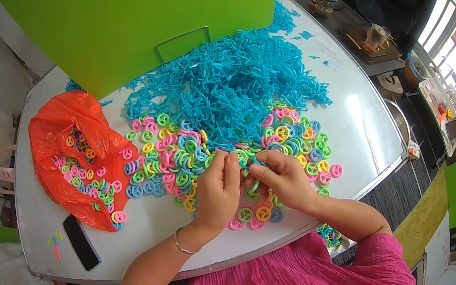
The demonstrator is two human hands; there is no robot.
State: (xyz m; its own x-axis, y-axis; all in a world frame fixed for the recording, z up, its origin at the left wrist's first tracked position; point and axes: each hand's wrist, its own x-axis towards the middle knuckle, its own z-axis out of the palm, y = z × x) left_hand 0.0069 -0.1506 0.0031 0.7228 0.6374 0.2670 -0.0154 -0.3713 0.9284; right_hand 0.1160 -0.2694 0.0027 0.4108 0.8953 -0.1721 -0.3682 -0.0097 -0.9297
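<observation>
Both hands are working close together just above the wheels [173, 158], at the near edge of the blue stick pile [230, 84]. Right hand [277, 178]: thumb and forefinger are closing down on a small blue stick [256, 161], gap about nil. Left hand [220, 182]: thumb is lying along the curled forefinger; can't tell how tight the pinch is or whether it's holding anything, the fingers are hiding it. A green wheel is showing in the gap between the hands; can't tell if it's held or just lying behind.

Doing this well, my take: pinch near the stick's end, keep the other hand steady, line parts up before pressing, push straight so the thin plastic isn't bending. Work over the bare table [353, 126] if loose wheels are getting in the way. Bag [46, 138] is sitting clear at left.
</observation>
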